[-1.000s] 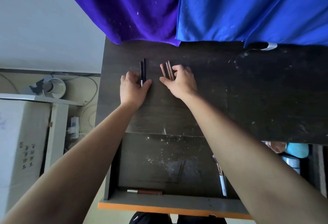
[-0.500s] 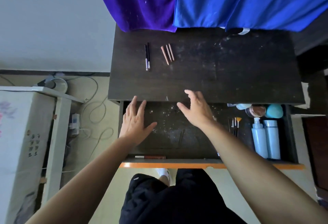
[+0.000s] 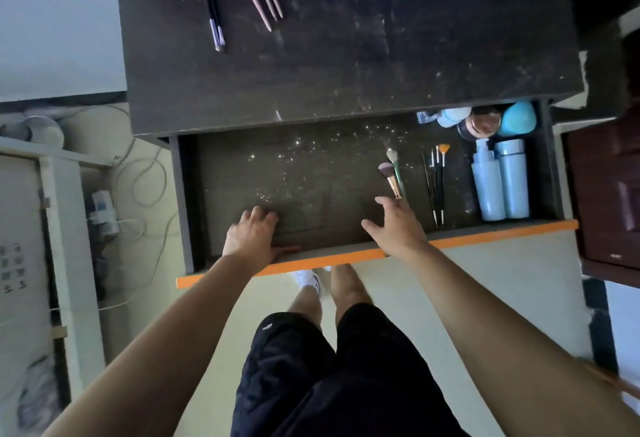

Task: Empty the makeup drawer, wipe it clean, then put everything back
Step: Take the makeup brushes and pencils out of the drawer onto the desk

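Fingers of left hand (image 3: 251, 237) curled down over a reddish pencil (image 3: 287, 249) at drawer (image 3: 485, 228) front, grip unclear, right hand (image 3: 394, 225) spread empty near rose-gold brush (image 3: 390, 180)

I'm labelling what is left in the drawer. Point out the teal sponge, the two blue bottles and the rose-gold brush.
teal sponge (image 3: 518, 119): head view, its rounded body.
two blue bottles (image 3: 512, 180): head view, right bottle's side.
rose-gold brush (image 3: 393, 184): head view, metallic handle.
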### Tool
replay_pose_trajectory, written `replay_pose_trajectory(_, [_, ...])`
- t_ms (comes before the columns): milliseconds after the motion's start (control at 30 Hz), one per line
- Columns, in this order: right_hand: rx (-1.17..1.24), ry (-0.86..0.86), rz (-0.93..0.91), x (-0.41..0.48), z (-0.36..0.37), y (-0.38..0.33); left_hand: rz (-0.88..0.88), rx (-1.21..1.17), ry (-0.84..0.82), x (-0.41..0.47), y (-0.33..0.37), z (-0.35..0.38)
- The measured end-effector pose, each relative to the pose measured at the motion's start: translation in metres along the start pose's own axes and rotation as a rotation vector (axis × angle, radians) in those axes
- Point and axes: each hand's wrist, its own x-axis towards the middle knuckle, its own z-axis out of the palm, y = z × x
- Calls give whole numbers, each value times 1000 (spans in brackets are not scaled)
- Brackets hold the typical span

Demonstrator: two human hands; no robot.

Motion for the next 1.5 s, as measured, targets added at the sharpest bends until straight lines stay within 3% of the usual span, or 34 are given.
replay_pose_trajectory(167, [42,12,50,5,7,16,-13,-95,88,9,8,11])
replay_pose_trajectory(300, [36,144,88,13,3,23,-138,-248,148,15,20,9])
replay_pose_trajectory(567, [3,380,102,35,-2,31,-168,-304,171,21,45,11])
replay_pose_trajectory(867, [85,140,167,61,-4,34,-263,-472,203,26,40,14])
replay_pose_trajectory(1067, [128,70,-26,40,-22,16,-229,-715,334,15,47,-12])
replay_pose_trajectory(1267, [332,121,-202,24,-72,-44,-216,-846,513,16,44,-88])
replay_pose_trajectory(1500, [415,172,-252,75,-143,-131,-390,-975,614,63,36,-187])
